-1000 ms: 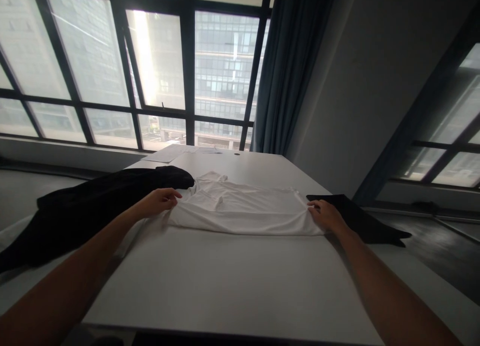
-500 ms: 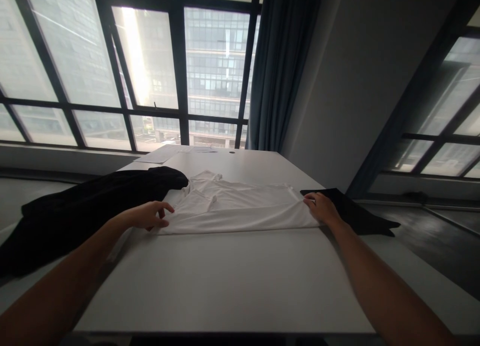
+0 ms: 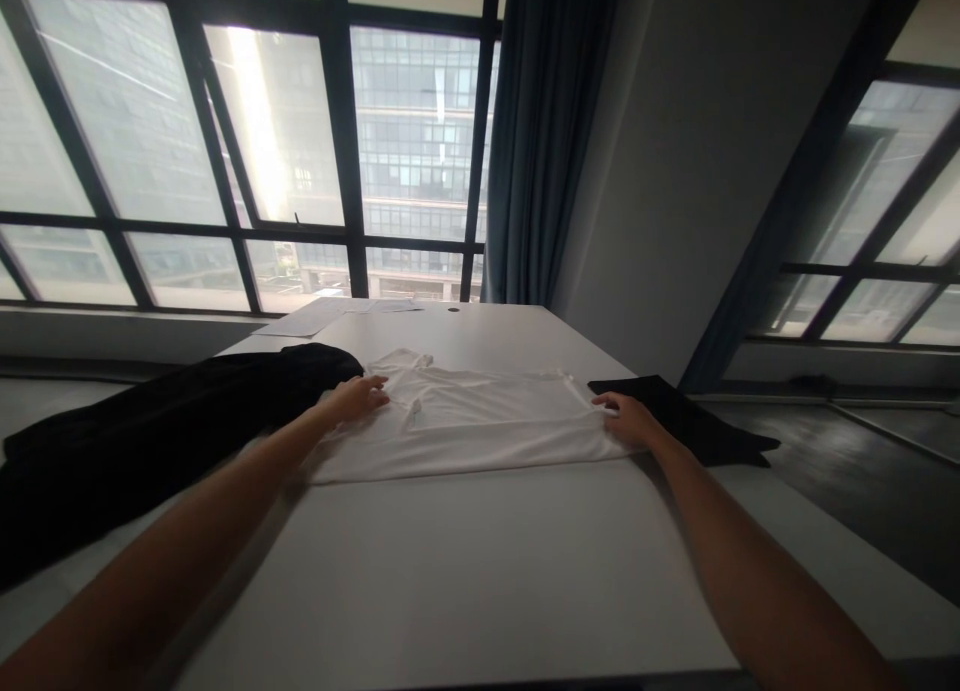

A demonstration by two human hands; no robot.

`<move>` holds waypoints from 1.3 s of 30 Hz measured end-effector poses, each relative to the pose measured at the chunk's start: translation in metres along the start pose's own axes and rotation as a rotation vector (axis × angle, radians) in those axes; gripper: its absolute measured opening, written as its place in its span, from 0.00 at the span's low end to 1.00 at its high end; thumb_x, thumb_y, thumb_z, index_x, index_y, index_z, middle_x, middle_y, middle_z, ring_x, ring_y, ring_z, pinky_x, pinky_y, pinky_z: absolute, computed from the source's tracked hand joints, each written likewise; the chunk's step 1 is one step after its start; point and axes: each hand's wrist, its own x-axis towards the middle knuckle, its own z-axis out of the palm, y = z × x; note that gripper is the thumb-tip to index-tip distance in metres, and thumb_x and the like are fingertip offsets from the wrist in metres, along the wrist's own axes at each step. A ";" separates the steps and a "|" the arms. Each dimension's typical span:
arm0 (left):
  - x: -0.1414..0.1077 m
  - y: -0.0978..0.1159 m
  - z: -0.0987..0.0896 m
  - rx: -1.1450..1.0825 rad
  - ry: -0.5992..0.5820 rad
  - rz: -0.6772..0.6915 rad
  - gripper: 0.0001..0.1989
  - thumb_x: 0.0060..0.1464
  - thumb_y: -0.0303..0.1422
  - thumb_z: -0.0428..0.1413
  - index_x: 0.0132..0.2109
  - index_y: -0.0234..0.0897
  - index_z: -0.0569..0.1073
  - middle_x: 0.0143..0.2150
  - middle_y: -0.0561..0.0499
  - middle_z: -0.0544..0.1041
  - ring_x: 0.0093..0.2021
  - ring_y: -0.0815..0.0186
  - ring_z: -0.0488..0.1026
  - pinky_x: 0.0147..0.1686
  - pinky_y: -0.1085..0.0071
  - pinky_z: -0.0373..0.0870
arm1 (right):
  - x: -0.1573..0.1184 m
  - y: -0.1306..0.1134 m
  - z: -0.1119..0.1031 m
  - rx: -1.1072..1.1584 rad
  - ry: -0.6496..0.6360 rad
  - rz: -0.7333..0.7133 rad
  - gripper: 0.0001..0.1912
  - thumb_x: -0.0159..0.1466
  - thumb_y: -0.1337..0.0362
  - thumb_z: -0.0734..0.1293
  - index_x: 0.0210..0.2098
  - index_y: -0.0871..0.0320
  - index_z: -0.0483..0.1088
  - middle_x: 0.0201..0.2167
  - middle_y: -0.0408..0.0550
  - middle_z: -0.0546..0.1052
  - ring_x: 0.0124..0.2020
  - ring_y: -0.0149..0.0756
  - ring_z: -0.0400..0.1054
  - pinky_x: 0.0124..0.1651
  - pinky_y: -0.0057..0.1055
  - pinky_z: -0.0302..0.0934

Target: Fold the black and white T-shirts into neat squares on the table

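With left hand [image 3: 358, 401] loosely spread, right hand [image 3: 631, 425] curled, grip unclear, at either end of white shirt [image 3: 502, 401]: flat, creased, straight along near edge.

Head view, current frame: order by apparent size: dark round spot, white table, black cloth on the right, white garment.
1. White table
2. White garment
3. Black cloth on the right, partly behind the right hand and arm
4. Dark round spot

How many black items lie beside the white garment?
2: a long black cloth left of the white garment, and a flat black piece by the right hand. More could be hidden underneath.
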 end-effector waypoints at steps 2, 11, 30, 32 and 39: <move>0.009 0.002 0.005 0.014 -0.029 0.024 0.24 0.50 0.40 0.60 0.55 0.41 0.77 0.47 0.47 0.82 0.48 0.55 0.77 0.50 0.65 0.68 | -0.001 0.002 0.000 0.016 0.021 -0.015 0.26 0.52 0.75 0.65 0.50 0.60 0.76 0.46 0.52 0.79 0.43 0.36 0.74 0.44 0.23 0.62; 0.021 -0.025 -0.032 -0.111 0.044 0.118 0.21 0.53 0.47 0.50 0.42 0.36 0.77 0.39 0.47 0.81 0.41 0.59 0.77 0.42 0.69 0.72 | 0.000 0.008 -0.008 0.163 0.209 -0.101 0.18 0.57 0.65 0.65 0.46 0.59 0.76 0.42 0.50 0.80 0.38 0.38 0.71 0.45 0.30 0.65; -0.088 0.008 0.002 0.069 -0.166 0.286 0.35 0.63 0.53 0.41 0.68 0.37 0.62 0.71 0.42 0.57 0.71 0.51 0.53 0.68 0.55 0.49 | -0.009 -0.022 0.009 -0.043 -0.274 -0.255 0.26 0.60 0.55 0.70 0.55 0.59 0.73 0.61 0.57 0.70 0.62 0.46 0.64 0.65 0.36 0.55; -0.097 0.003 0.007 0.083 -0.211 0.237 0.36 0.64 0.54 0.39 0.71 0.38 0.57 0.73 0.43 0.51 0.73 0.52 0.46 0.69 0.52 0.44 | -0.010 -0.019 0.010 -0.055 -0.287 -0.248 0.27 0.60 0.54 0.70 0.56 0.58 0.73 0.62 0.57 0.69 0.63 0.47 0.62 0.66 0.38 0.53; -0.117 -0.003 0.001 0.081 -0.326 0.236 0.40 0.60 0.59 0.44 0.71 0.43 0.55 0.74 0.44 0.50 0.73 0.48 0.46 0.67 0.52 0.47 | -0.008 -0.017 -0.007 -0.080 -0.366 -0.161 0.29 0.47 0.52 0.78 0.47 0.54 0.78 0.52 0.56 0.77 0.50 0.50 0.73 0.53 0.38 0.66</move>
